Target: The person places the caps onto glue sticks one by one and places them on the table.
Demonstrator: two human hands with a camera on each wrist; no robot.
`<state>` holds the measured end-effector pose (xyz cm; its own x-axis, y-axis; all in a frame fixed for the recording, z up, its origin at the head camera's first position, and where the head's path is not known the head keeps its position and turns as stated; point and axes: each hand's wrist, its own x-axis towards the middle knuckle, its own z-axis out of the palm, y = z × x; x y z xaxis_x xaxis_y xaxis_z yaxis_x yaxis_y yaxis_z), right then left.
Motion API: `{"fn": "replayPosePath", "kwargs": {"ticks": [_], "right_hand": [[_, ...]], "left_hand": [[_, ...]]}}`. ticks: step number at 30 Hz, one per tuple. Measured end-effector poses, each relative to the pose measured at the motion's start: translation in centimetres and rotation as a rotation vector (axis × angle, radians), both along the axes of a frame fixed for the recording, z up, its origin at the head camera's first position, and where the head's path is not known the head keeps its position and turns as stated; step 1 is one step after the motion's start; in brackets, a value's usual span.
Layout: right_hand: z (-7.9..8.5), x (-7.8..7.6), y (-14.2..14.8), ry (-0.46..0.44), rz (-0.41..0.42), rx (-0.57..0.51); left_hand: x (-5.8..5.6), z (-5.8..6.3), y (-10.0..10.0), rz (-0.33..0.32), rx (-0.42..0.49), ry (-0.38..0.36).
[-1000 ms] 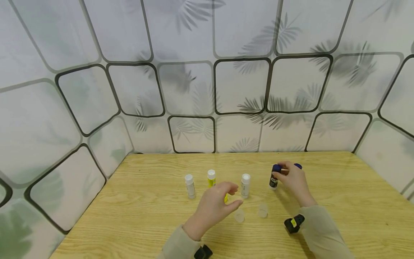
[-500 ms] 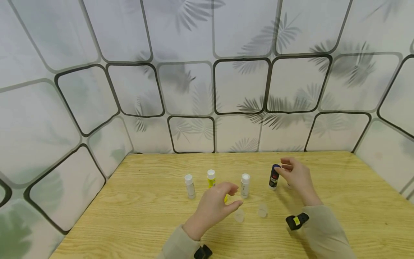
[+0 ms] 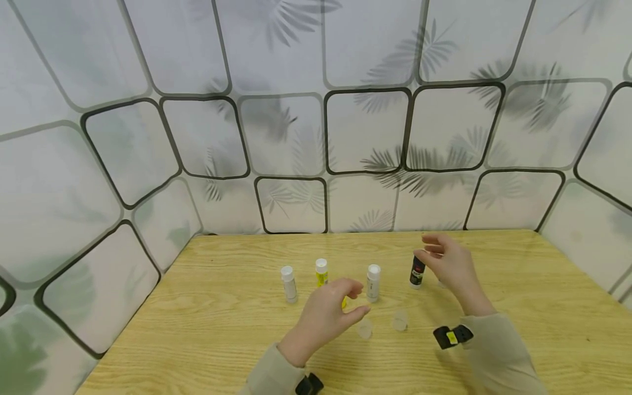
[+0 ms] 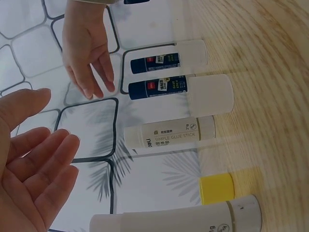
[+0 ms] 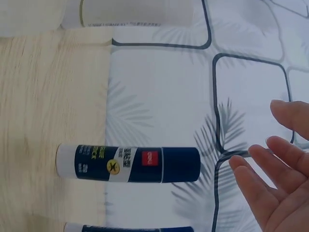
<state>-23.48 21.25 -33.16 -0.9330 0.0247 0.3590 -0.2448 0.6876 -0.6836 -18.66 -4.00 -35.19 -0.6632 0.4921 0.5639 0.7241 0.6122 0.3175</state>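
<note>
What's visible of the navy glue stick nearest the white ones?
The navy glue stick is a plastic-looking cylinder: navy cap on, white base, label with red square, white band and yellow emblem. It stands upright on the wood-grain table, between a white glue stick and another navy one. The right hand hovers near its cap; wrist views show a gap.
</note>
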Motion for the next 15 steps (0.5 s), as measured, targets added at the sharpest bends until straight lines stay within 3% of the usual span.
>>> {"fn": "replayPosePath", "kwargs": {"ticks": [6, 15], "right_hand": [[-0.1, 0.1, -1.2, 0.045, 0.038, 0.003], [-0.6, 0.2, -2.6, 0.033, 0.101, 0.042]], "left_hand": [[0.0, 0.0, 0.0, -0.006, -0.013, -0.015], [0.0, 0.0, -0.1, -0.008, -0.026, -0.035]]}}
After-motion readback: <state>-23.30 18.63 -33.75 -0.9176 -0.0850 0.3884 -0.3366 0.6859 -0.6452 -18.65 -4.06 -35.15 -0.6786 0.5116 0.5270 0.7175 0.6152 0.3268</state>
